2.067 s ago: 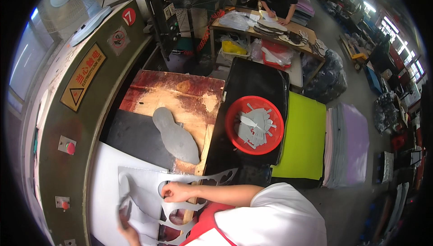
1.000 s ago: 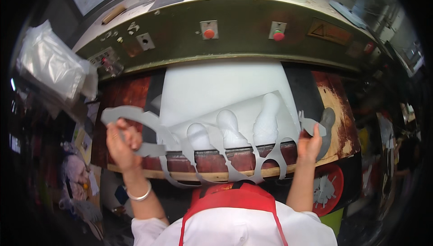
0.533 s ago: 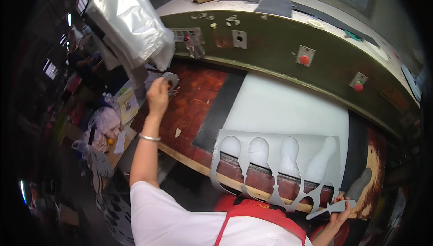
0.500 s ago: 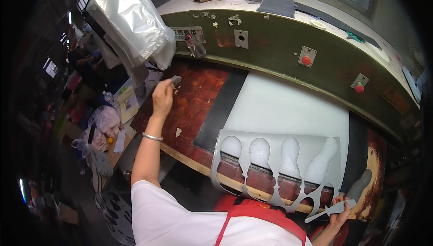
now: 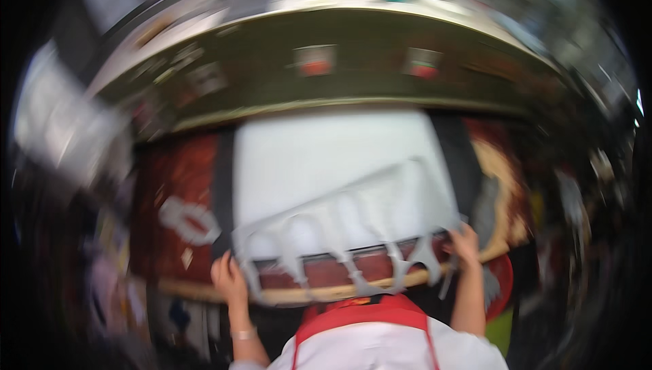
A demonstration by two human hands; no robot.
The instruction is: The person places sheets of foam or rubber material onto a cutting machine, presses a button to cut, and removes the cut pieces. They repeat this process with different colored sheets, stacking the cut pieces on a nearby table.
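My left hand [image 5: 229,278] was closed on the lower left corner of the grey cut-out sheet [image 5: 353,224], fingers curled over its edge, and my right hand [image 5: 465,244] gripped the lower right corner the same way. The picture was badly smeared by motion, so I could not tell how tightly either hand pinched. Something thin and grey hung just under my right hand, but I could not make out what it was.

Between my hands the sheet lay spread over the white cutting pad [image 5: 326,159], its near edge hanging over the wooden front edge [image 5: 326,294] of the reddish-brown press bed [image 5: 173,187]. A row of long openings ran along that near edge, leaving thin webs between them, so I judged one row of pieces was already punched out, while the upper part of the sheet looked whole and uncut.

A pale offcut loop [image 5: 190,219] lay on the bed to the left. Behind stood the green machine head [image 5: 339,64] with two red buttons [image 5: 314,64].
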